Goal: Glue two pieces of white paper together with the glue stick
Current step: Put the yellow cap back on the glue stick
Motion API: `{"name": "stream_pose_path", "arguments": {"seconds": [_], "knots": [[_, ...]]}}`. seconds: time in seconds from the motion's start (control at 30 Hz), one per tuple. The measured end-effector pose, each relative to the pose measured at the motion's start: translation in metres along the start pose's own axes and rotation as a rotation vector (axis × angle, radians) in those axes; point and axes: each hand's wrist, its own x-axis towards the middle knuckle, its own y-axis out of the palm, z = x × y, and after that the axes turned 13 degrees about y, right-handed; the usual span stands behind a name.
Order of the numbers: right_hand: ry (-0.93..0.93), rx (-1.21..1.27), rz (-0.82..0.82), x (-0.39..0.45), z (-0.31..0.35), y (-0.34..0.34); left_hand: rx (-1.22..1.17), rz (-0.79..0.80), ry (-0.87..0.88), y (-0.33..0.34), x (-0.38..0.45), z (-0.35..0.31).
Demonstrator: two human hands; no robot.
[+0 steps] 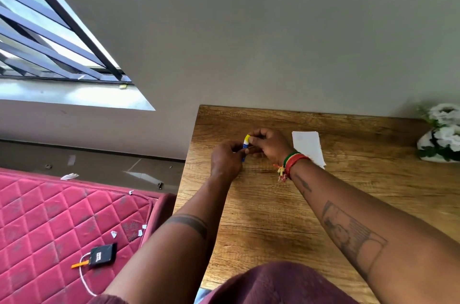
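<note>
A red quilted mattress (pixel 49 216) lies on the floor left of the wooden surface (pixel 273 216), scattered with small white paper scraps (pixel 113 234) and a black device (pixel 102 255) with a white cord. Over the surface's far left part, both bare forearms reach forward and the two hands meet. The left hand (pixel 226 159) pinches the lower, blue end of the glue stick (pixel 245 147), fingers curled tight around it; the right hand (pixel 270 144), a red, green and yellow bracelet (pixel 293 160) at its wrist, closes its fingertips on the yellow upper end. The stick stands tilted, lifted just above the wood. Just right of the hands, the white paper (pixel 308 146) lies flat on the surface, partly behind the right wrist. At the surface's far right edge, a white vase (pixel 433 151) holds white flowers (pixel 445 114).
</note>
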Motion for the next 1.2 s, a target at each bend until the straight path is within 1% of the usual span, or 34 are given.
{"name": "stream_pose_path", "arguments": {"seconds": [0.1, 0.17, 0.23, 0.3, 0.47, 0.6, 0.7, 0.8, 0.93, 1.03, 1.1, 1.2], "knots": [[-0.069, -0.22, -0.039, -0.009, -0.001, -0.003, 0.04, 0.014, 0.038, -0.003, -0.006, -0.007], [-0.168, -0.413, -0.108, -0.014, -0.001, -0.006, 0.024, 0.014, 0.033, -0.004, -0.008, -0.015], [-0.313, -0.642, -0.208, -0.02, -0.004, -0.01, -0.048, -0.002, 0.011, -0.004, -0.009, -0.025], [-0.399, -0.743, -0.238, -0.028, -0.01, -0.014, -0.14, -0.025, -0.005, -0.004, -0.009, -0.037], [-0.425, -0.706, -0.258, -0.044, -0.024, -0.024, -0.254, -0.039, -0.007, 0.0, -0.008, -0.053], [-0.459, -0.715, -0.311, -0.048, -0.022, -0.034, -0.291, 0.001, -0.001, 0.007, -0.008, -0.059], [-0.47, -0.734, -0.3, -0.05, -0.019, -0.041, -0.339, 0.021, -0.016, 0.01, -0.005, -0.066], [-0.469, -0.688, -0.287, -0.047, -0.019, -0.049, -0.326, 0.052, 0.003, 0.015, -0.001, -0.07], [-0.444, -0.731, -0.304, -0.038, -0.02, -0.059, -0.327, 0.094, 0.002, 0.026, 0.006, -0.07], [-0.439, -0.716, -0.3, -0.032, -0.024, -0.066, -0.328, 0.111, -0.012, 0.035, 0.014, -0.072], [-0.413, -0.67, -0.309, -0.027, -0.027, -0.067, -0.317, 0.094, -0.04, 0.04, 0.021, -0.073], [-0.33, -0.444, -0.277, -0.019, -0.03, -0.064, -0.276, 0.086, -0.048, 0.049, 0.033, -0.07]]}}
